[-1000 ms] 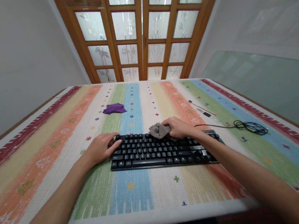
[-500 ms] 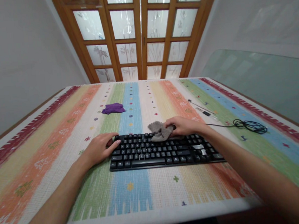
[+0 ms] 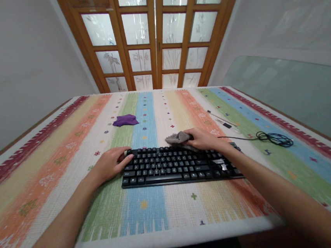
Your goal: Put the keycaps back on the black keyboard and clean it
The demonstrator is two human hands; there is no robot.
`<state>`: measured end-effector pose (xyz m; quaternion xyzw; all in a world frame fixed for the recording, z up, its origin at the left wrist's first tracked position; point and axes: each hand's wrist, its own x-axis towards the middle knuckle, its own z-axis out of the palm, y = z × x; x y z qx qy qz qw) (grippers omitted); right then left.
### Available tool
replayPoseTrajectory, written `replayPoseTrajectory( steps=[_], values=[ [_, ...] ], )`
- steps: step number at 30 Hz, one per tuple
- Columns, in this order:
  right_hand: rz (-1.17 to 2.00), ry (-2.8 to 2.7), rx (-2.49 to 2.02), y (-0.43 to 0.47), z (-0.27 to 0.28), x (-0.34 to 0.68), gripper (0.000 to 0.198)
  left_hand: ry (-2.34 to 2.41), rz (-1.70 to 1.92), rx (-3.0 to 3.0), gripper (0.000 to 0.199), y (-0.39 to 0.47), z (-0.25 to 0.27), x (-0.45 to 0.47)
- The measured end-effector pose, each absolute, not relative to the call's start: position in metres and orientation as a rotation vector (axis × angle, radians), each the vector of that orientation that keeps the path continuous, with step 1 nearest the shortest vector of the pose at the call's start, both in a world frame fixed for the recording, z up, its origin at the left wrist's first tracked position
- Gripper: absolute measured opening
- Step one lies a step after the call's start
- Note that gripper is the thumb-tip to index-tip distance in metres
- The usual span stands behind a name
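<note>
A black keyboard (image 3: 164, 171) lies on the striped tablecloth in front of me. My left hand (image 3: 113, 163) grips its upper left corner, thumb on top and fingers along the outer edge. In my right hand (image 3: 200, 139) is a bunched grey cloth (image 3: 178, 138), which rests at the keyboard's back edge above the top row of keys. Two whitish patches (image 3: 224, 167) show among the keys on the right side. My right forearm hides part of the keyboard's right end.
A purple cloth (image 3: 125, 120) lies farther back, left of centre. The keyboard's coiled black cable (image 3: 275, 138) spreads to the right. Near it are a thin stick-like item (image 3: 222, 117) and a small black object (image 3: 227, 125). Wooden glazed doors (image 3: 154, 43) stand beyond the table.
My right hand and the grey cloth have shifted slightly back, off the upper keys toward the keyboard's rear edge. My left hand stays at the corner.
</note>
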<state>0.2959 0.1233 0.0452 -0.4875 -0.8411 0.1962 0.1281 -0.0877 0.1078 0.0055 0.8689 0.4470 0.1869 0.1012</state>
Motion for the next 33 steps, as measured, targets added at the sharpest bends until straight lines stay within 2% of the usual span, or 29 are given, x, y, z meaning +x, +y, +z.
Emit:
replayPoseTrajectory(
  steps=[6,13,21,26,28,33],
  values=[
    [0.861,-2.503,-1.406,0.126,0.050,0.318,0.019,1.317,0.546,2.562,0.057,0.110,0.005,-0.089],
    [0.552,-2.592,-1.562,0.124,0.043,0.302,0.029,1.344,0.539,2.540,0.057,0.110,0.004,-0.089],
    [0.442,-2.316,-1.697,0.125,0.029,0.299,0.020,1.344,0.556,2.553,0.057,0.107,0.008,-0.086],
    [0.832,-2.424,-1.368,0.126,0.037,0.308,0.025,1.355,0.551,2.547,0.059,0.106,0.010,-0.085],
    [0.894,-2.472,-1.338,0.125,0.041,0.307,0.025,1.354,0.551,2.544,0.058,0.106,0.010,-0.085],
    [0.620,-2.539,-1.517,0.122,0.043,0.291,0.023,1.360,0.530,2.538,0.056,0.106,0.009,-0.086]
  ],
)
